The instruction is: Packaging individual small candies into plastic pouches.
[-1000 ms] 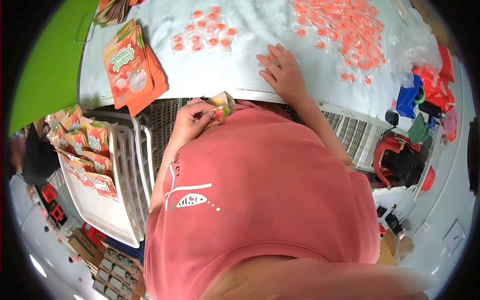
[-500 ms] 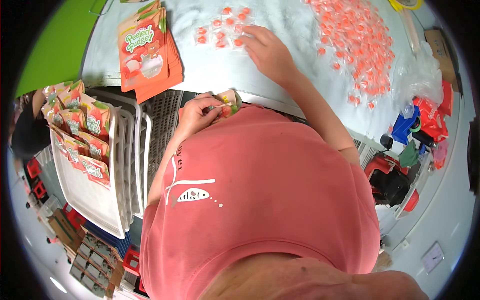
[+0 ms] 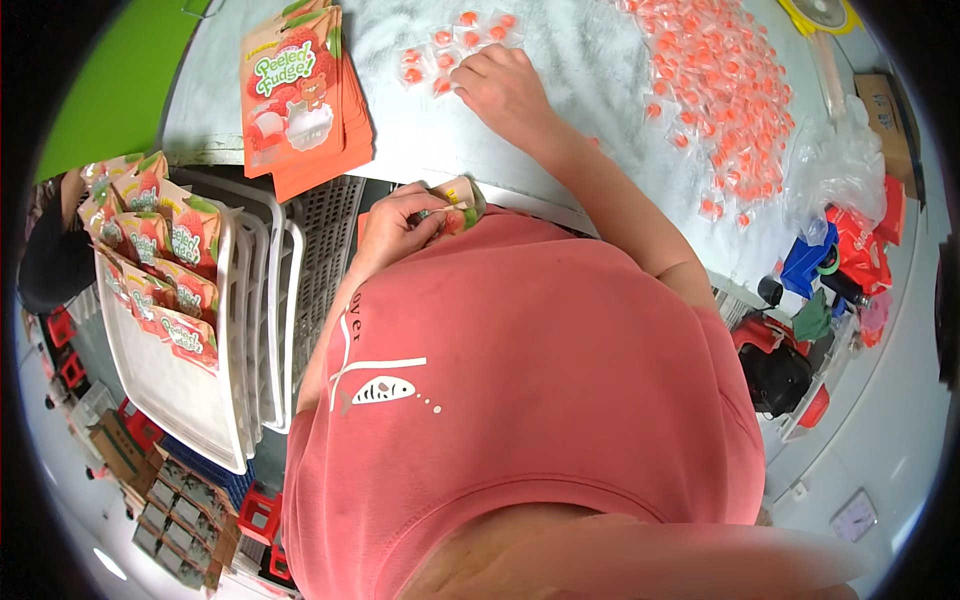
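Observation:
My left hand (image 3: 393, 228) is at the table's near edge, close to my body. Its fingers pinch the rim of a small candy pouch (image 3: 461, 203), whose mouth faces the table; most of the pouch is hidden by the hand and shirt. On the tabletop, my right hand (image 3: 503, 96) curls its fingers down on the near right side of a small cluster of clear-wrapped orange-red candies (image 3: 443, 60). The candies under that palm are hidden. Left of the cluster lies a stack of flat orange-red pouches (image 3: 300, 110).
A large heap of wrapped candies (image 3: 722, 100) covers the table's right side, with clear plastic bags (image 3: 840, 150) beyond. At my left, a white tray (image 3: 170, 400) holds several filled pouches (image 3: 185, 235). A tape roll (image 3: 822, 12) lies at the far right.
My right hand has moved left and its fingers have curled inward over the candies, covering several. My left hand keeps its hold on the pouch. The view has shifted slightly.

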{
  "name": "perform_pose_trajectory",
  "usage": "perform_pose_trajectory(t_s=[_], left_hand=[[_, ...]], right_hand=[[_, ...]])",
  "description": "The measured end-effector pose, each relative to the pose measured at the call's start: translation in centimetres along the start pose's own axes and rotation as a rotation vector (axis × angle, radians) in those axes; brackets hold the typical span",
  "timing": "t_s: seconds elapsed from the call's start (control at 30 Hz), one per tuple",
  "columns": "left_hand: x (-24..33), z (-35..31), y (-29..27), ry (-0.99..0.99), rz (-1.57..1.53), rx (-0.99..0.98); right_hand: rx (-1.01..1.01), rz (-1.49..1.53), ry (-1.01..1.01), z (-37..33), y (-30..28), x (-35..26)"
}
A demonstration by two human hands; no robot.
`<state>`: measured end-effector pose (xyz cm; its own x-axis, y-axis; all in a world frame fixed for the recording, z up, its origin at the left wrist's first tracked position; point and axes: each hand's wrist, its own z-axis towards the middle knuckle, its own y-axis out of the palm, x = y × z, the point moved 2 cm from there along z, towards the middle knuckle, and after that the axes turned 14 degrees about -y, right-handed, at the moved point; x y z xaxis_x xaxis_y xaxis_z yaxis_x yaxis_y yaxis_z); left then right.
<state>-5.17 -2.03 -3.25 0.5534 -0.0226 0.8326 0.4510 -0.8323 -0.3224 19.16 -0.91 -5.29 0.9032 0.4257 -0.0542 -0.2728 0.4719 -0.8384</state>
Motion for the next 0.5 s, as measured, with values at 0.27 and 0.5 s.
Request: perform_pose_trajectory(t_s=[0.27, 0.5], left_hand=[[0.2, -0.1, 0.1, 0.084, -0.003, 0.025], [0.1, -0.3, 0.2, 0.061, -0.007, 0.032]], right_hand=[[0.020, -0.015, 0.024, 1.2, 0.0, 0.4], [0.018, 0.018, 0.070, 2.0, -1.2, 1.3]])
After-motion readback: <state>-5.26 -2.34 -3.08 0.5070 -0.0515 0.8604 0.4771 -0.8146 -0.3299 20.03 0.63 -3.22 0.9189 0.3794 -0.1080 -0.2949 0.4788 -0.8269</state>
